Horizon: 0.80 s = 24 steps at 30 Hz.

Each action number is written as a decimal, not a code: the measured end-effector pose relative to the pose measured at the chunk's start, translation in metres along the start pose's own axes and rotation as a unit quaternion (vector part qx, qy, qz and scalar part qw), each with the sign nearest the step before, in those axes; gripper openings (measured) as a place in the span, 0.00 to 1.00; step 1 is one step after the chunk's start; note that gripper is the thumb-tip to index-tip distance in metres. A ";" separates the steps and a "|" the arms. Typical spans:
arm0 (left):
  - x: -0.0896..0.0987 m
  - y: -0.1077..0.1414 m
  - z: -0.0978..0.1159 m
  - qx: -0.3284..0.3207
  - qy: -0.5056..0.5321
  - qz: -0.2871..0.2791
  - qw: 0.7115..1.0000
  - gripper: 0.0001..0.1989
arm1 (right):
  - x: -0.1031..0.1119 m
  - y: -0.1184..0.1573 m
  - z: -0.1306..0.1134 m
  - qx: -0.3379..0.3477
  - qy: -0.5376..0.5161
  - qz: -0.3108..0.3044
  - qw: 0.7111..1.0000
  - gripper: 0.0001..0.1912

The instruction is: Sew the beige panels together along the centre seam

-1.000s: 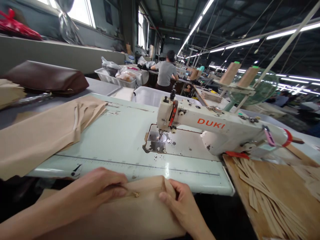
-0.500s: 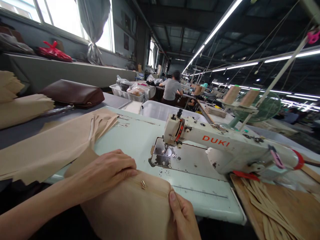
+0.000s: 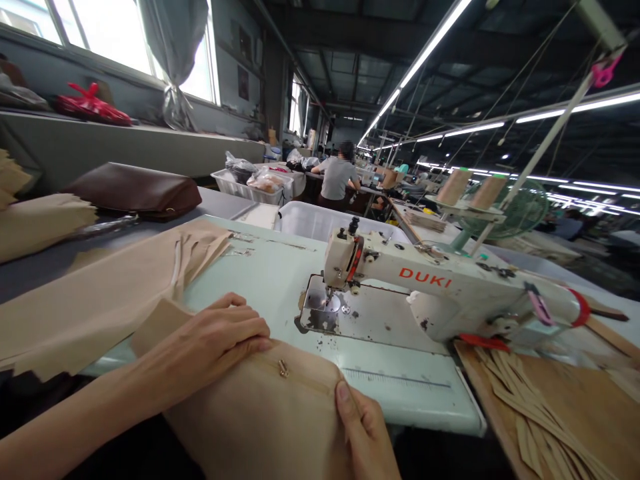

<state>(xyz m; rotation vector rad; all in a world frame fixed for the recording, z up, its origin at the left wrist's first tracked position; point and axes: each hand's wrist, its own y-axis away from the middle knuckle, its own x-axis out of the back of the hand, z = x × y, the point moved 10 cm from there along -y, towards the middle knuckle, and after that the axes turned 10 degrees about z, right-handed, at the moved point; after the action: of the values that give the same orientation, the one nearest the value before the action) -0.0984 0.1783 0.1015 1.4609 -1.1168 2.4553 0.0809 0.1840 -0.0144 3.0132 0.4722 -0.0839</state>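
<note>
A beige piece of material (image 3: pixel 260 413) with a small gold metal fitting (image 3: pixel 283 368) near its upper edge hangs over the front of the pale green table (image 3: pixel 250 280). My left hand (image 3: pixel 225 340) lies over its upper left part, fingers bent together and gripping the edge. At the right edge, my right hand (image 3: pixel 363 427) pinches the same piece, thumb on top. Behind it stands the white sewing machine (image 3: pixel 425 277), its needle area (image 3: pixel 327 300) apart from the material.
Left are stacked beige pieces (image 3: pixel 115 280) and a dark brown bag (image 3: pixel 135 190). Beige strips (image 3: pixel 535 413) lie on a brown board (image 3: pixel 590 407) at right. Behind the machine sits a white bin (image 3: pixel 305 220); farther back is a person (image 3: pixel 336 179).
The whole view has shifted slightly, so the machine and background sit a little farther left. Both hands keep their hold on the beige piece.
</note>
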 end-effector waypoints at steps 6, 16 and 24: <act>0.000 -0.003 0.002 -0.023 -0.013 0.004 1.000 0.13 | 0.026 0.012 0.011 -0.042 0.037 0.153 0.987 0.36; -0.006 -0.005 0.003 -0.007 -0.046 -0.032 0.998 0.11 | 0.022 0.009 0.015 -0.045 0.039 0.094 0.994 0.37; -0.014 -0.014 0.002 -0.045 -0.083 -0.085 0.992 0.10 | 0.007 0.008 0.009 -0.017 0.012 0.020 1.000 0.37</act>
<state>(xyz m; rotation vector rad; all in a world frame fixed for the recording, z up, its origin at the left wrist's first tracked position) -0.0836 0.1907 0.0987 1.6818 -1.0658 2.1771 0.0894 0.1770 -0.0236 2.9926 0.4105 -0.0371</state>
